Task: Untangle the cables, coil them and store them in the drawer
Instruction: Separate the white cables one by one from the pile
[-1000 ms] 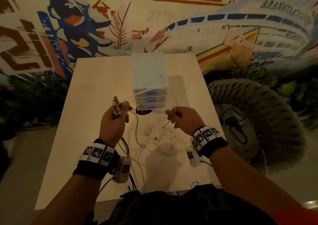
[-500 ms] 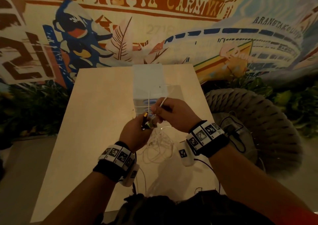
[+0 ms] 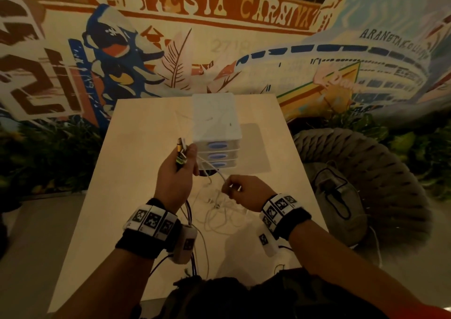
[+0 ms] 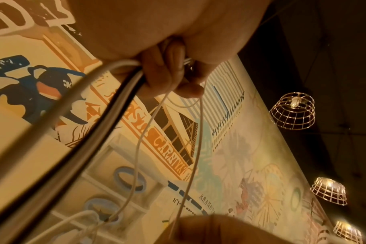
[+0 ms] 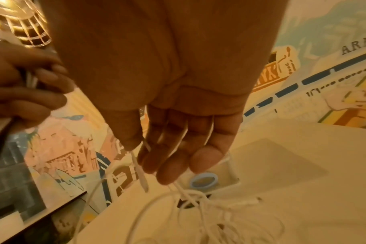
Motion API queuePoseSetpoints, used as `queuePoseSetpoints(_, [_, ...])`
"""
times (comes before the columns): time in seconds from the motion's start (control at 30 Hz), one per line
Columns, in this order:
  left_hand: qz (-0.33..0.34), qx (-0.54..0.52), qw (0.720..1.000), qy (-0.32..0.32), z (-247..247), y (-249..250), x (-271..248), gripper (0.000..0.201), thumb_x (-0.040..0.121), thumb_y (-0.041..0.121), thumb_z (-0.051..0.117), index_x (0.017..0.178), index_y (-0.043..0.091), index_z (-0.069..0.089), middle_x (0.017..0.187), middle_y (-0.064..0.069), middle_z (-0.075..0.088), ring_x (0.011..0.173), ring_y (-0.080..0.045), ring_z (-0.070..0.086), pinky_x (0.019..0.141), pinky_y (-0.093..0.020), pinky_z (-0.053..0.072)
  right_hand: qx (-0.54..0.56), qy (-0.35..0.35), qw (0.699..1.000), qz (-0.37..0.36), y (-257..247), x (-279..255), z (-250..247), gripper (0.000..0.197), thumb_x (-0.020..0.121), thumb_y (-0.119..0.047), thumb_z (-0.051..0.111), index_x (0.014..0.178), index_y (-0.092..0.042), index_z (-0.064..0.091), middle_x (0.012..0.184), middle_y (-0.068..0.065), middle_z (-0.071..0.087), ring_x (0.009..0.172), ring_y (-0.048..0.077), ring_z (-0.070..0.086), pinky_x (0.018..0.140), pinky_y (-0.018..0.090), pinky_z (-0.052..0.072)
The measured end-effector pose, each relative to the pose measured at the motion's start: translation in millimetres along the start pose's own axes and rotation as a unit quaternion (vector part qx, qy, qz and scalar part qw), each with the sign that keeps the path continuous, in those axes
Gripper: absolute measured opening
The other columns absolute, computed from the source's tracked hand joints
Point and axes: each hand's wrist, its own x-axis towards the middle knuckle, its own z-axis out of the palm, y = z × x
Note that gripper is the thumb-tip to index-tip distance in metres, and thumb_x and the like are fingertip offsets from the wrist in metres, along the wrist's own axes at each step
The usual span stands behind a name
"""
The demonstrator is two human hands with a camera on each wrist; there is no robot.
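A white tangle of cables (image 3: pixel 224 215) lies on the pale table (image 3: pixel 136 152), in front of a white drawer unit (image 3: pixel 216 123) with three shut drawers and blue handles. My left hand (image 3: pixel 181 165) is raised beside the unit and grips a bundle of cable ends (image 3: pixel 181 151). Black and grey cables (image 4: pixel 119 99) hang from its fist. My right hand (image 3: pixel 230 189) is lower and to the right, above the tangle. Its thumb and fingers pinch a thin white cable (image 5: pixel 139 171) that runs up to my left hand (image 4: pixel 167 79).
A woven round seat (image 3: pixel 380 172) holding a grey bag (image 3: pixel 339 196) stands right of the table. A painted mural wall (image 3: pixel 219 38) rises behind, with plants (image 3: pixel 48 152) at its foot. Wire lamps (image 4: pixel 293 112) hang overhead. A dark hole (image 3: pixel 207 173) shows in the table by the unit.
Half a second ago my hands met in front of the drawer unit. They have since parted: the left rose to the left with the cable ends, the right dropped to the right with a white cable.
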Motion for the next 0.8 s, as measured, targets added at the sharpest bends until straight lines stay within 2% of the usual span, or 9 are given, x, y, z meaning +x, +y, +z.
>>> queuePoseSetpoints(0.07, [0.005,-0.019,1.0,0.012,-6.2,2.4,-0.6,0.049,0.105,0.039,0.048,0.074,0.0,0.053,0.054,0.008,0.049,0.049,-0.007,0.039,0.054,-0.018,0.037,-0.025,-0.014,0.999,0.026,11.7,2.6,3.6,0.025,0.097,-0.045,0.056,0.106,-0.025,0.068,0.1,0.003,0.072,0.087,0.021,0.065,0.086,0.039,0.055])
queuePoseSetpoints(0.13, [0.012,-0.032,0.999,0.007,-10.8,4.2,-3.2,0.047,0.104,0.04,0.048,0.075,0.003,0.053,0.054,0.007,0.049,0.048,-0.008,0.037,0.052,-0.019,0.036,-0.045,-0.008,0.999,0.022,16.4,3.1,3.3,0.027,0.098,-0.045,0.053,0.107,-0.025,0.068,0.102,0.002,0.071,0.09,0.022,0.064,0.086,0.037,0.052])
queuePoseSetpoints(0.23, [0.022,-0.026,0.999,0.004,-13.8,4.4,-7.5,0.035,0.103,0.037,0.05,0.076,0.016,0.054,0.058,0.004,0.05,0.049,-0.006,0.039,0.053,-0.016,0.035,-0.007,0.064,0.998,-0.025,9.9,4.1,-5.4,0.023,0.101,-0.037,0.052,0.103,-0.025,0.072,0.098,-0.007,0.065,0.084,0.012,0.06,0.079,0.027,0.046])
queuePoseSetpoints(0.3, [0.02,-0.009,1.0,0.004,-14.2,2.3,-9.2,0.036,0.102,0.038,0.051,0.075,0.016,0.055,0.06,0.002,0.051,0.051,-0.008,0.039,0.052,-0.017,0.035,0.029,0.119,0.991,-0.052,1.2,5.8,-12.0,0.022,0.101,-0.035,0.054,0.102,-0.025,0.073,0.091,-0.013,0.057,0.081,0.009,0.059,0.077,0.022,0.045])
queuePoseSetpoints(0.37, [0.015,0.002,1.0,0.0,-14.6,-1.9,-10.0,0.039,0.102,0.04,0.051,0.079,0.01,0.057,0.062,0.0,0.051,0.054,-0.009,0.041,0.055,-0.019,0.036,0.064,0.148,0.984,-0.071,-6.8,6.6,-18.0,0.022,0.1,-0.037,0.055,0.102,-0.025,0.073,0.092,-0.012,0.057,0.083,0.012,0.064,0.079,0.024,0.05])
queuePoseSetpoints(0.47, [0.014,-0.014,1.0,-0.002,-16.0,-5.4,-11.3,0.037,0.1,0.044,0.049,0.084,0.013,0.06,0.065,-0.002,0.052,0.056,-0.008,0.043,0.056,-0.018,0.037,0.102,0.159,0.978,-0.089,-19.6,3.4,-30.2,0.025,0.102,-0.04,0.051,0.1,-0.023,0.07,0.096,-0.005,0.069,0.078,0.01,0.069,0.076,0.034,0.057])
queuePoseSetpoints(0.63, [0.024,-0.015,1.0,0.008,-20.3,-1.9,-11.2,0.04,0.102,0.042,0.047,0.078,0.012,0.055,0.063,0.0,0.051,0.055,-0.007,0.044,0.057,-0.018,0.037,0.11,0.215,0.964,-0.113,-35.1,-7.9,-61.5,0.021,0.105,-0.03,0.047,0.104,-0.021,0.066,0.096,-0.007,0.069,0.073,0.007,0.069,0.07,0.024,0.055])
queuePoseSetpoints(0.7, [0.019,-0.019,1.0,0.015,-22.8,-1.7,-9.5,0.042,0.102,0.043,0.046,0.074,0.013,0.054,0.06,0.002,0.052,0.056,-0.01,0.045,0.058,-0.021,0.038,0.105,0.24,0.957,-0.124,-35.4,-14.0,-73.1,0.02,0.105,-0.027,0.047,0.104,-0.021,0.066,0.098,-0.009,0.066,0.074,0.008,0.069,0.071,0.028,0.058])
queuePoseSetpoints(0.8, [0.011,-0.032,0.999,0.019,-28.6,-1.2,-8.4,0.05,0.103,0.049,0.043,0.076,0.008,0.054,0.062,-0.004,0.054,0.053,-0.012,0.043,0.058,-0.031,0.036,0.083,0.268,0.951,-0.133,-24.4,-28.1,-89.6,0.02,0.105,-0.028,0.047,0.105,-0.023,0.067,0.099,-0.009,0.064,0.074,0.01,0.069,0.074,0.034,0.059])
